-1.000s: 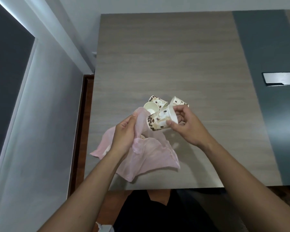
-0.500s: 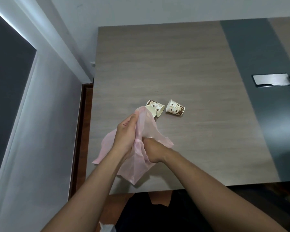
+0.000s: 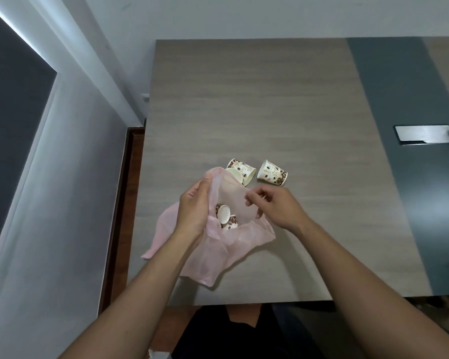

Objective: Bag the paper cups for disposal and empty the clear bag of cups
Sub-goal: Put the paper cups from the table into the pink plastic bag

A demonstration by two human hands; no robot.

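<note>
A thin pink plastic bag (image 3: 218, 252) lies on the wooden table (image 3: 244, 99) near its front left corner. My left hand (image 3: 195, 211) pinches the bag's rim and holds the mouth up. Inside the mouth lie paper cups (image 3: 226, 217) with a brown coffee-bean print. My right hand (image 3: 275, 206) hovers at the bag's right rim with its fingers loosely curled and nothing in them. Two more printed cups lie on their sides beyond the bag: one (image 3: 241, 171) touches the bag's far edge, the other (image 3: 272, 173) lies just right of it.
A dark grey strip (image 3: 399, 125) runs across the table's right part, with a silver rectangular panel (image 3: 423, 133) set in it. A wall and a dark window lie to the left. The table's front edge is near my body.
My right hand carried a cup into the pink bag, let it go inside, and has drawn back out to the bag's right rim. My left hand kept its hold on the bag.
</note>
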